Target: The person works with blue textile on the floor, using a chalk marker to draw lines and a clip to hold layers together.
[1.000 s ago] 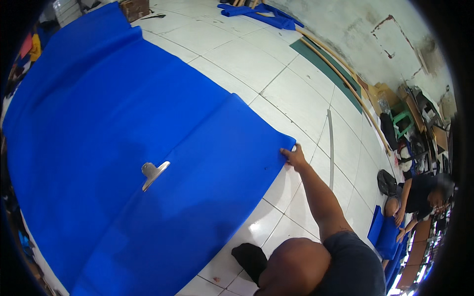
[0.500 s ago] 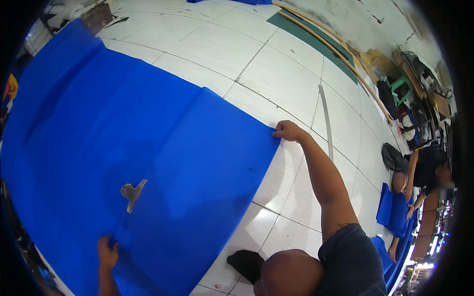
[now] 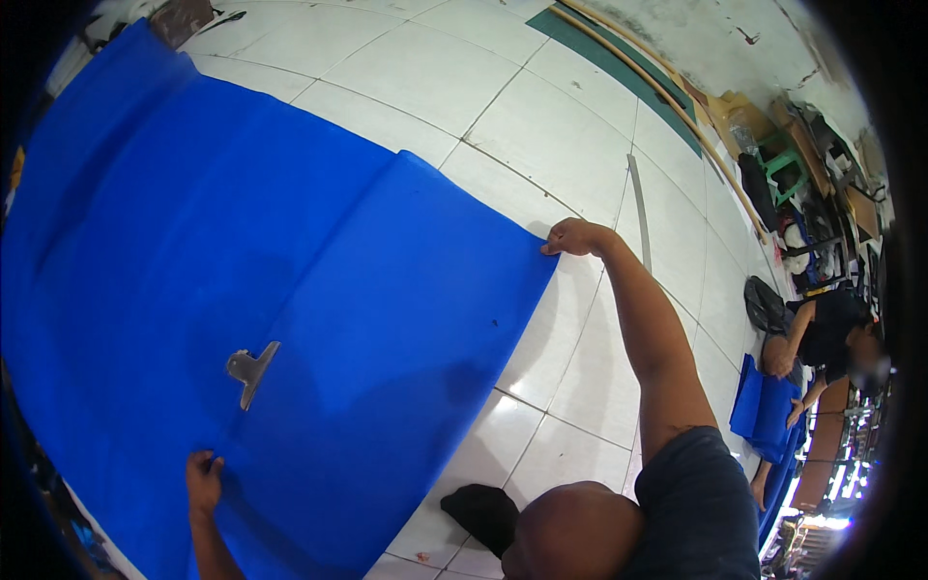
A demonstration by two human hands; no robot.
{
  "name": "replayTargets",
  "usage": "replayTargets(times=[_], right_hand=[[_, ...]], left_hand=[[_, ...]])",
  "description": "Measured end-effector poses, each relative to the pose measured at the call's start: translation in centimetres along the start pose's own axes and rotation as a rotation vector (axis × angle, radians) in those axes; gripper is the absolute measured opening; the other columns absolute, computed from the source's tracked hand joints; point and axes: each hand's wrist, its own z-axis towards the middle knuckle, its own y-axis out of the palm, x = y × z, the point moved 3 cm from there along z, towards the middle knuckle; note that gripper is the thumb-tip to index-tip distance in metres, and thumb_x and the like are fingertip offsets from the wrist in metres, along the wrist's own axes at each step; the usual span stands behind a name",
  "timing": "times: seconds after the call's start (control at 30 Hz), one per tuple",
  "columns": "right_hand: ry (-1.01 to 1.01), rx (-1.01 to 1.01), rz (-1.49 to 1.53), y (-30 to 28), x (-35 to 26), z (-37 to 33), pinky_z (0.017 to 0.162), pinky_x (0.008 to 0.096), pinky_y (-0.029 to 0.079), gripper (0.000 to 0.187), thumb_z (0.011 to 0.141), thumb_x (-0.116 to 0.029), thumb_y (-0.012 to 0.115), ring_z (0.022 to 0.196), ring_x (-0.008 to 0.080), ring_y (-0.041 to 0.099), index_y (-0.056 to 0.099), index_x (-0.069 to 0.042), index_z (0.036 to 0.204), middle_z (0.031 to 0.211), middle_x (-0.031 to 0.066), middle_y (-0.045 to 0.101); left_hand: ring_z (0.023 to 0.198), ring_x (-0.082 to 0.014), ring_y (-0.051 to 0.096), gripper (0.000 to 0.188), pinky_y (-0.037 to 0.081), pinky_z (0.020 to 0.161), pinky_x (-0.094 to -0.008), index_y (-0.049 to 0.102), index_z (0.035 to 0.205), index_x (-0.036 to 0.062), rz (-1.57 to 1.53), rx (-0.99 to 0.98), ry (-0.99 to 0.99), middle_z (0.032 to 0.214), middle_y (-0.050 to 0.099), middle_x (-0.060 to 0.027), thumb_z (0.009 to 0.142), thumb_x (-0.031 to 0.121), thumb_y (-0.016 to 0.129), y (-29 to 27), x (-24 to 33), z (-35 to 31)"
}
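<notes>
A large sheet of blue fabric spreads over the tiled floor, with a fold line running slantwise across it. My right hand stretches far forward and pinches the sheet's right-hand corner between thumb and fingers. Lower left, my left hand is closed at the near end of the fold line, its fingers and thumb pinching the fabric there. Just beyond it, a metal bulldog clip lies on the sheet beside the fold line, touched by neither hand.
A flat metal strip lies on the white tiles right of my right hand. Long wooden poles and a green sheet lie along the wall. At far right, a co-worker sits handling blue fabric. Clutter fills the right side.
My right hand has shifted slightly up and right with the fabric corner. My left hand and the clip appear a little farther left and up. The co-worker's hands have moved.
</notes>
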Motion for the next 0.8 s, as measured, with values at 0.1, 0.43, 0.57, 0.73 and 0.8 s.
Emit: replayTargets(times=[0.1,0.43,0.57,0.73,0.8], right_hand=[[0.043,-0.038,-0.087,-0.2,1.4,-0.7,0.063,0.0294,0.042,0.038,0.081,-0.043,0.071,0.070,0.0146,0.051,0.063,-0.005,0.078,0.075,0.0044,0.058],[0.149,-0.160,-0.123,0.4,1.3,-1.1,0.056,0.0323,0.051,0.046,0.082,-0.046,0.064,0.059,0.0180,0.061,0.067,0.000,0.079,0.068,0.0084,0.065],[0.102,-0.036,0.125,0.4,0.8,-2.1,0.057,0.0284,0.050,0.036,0.083,-0.037,0.070,0.063,0.0151,0.062,0.059,-0.003,0.076,0.070,0.0087,0.064],[0.072,0.066,0.337,1.8,1.6,-2.5,0.055,0.0274,0.049,0.032,0.080,-0.030,0.075,0.062,0.0161,0.063,0.058,-0.004,0.075,0.069,0.0093,0.064],[0.058,0.087,0.345,2.2,1.8,-2.2,0.056,0.0281,0.050,0.031,0.079,-0.030,0.075,0.062,0.0163,0.064,0.059,-0.004,0.077,0.070,0.0096,0.064]], left_hand=[[0.092,-0.0180,0.056,0.019,0.046,0.082,-0.0304,0.057,0.094,-0.0020,-0.073,-0.057,0.016,0.100,0.056,-0.0102,0.079,0.001,0.069,1.0,2.0,-0.1],[0.082,-0.0175,0.057,0.022,0.047,0.076,-0.0291,0.053,0.094,-0.0017,-0.025,-0.054,-0.012,0.089,0.057,-0.0084,0.078,0.000,0.068,1.1,3.0,-0.1],[0.080,-0.0178,0.057,0.021,0.047,0.075,-0.0312,0.054,0.092,-0.0024,-0.010,-0.037,-0.070,0.086,0.058,-0.0089,0.078,0.003,0.068,1.2,5.1,-1.0],[0.083,-0.0195,0.059,0.024,0.048,0.076,-0.0324,0.056,0.093,-0.0037,0.095,-0.054,-0.024,0.088,0.062,-0.0118,0.076,0.007,0.070,1.0,3.0,-0.6],[0.084,-0.0203,0.060,0.025,0.048,0.076,-0.0326,0.057,0.094,-0.0041,0.098,-0.068,-0.043,0.089,0.063,-0.0128,0.076,0.007,0.070,0.6,1.9,-0.6]])
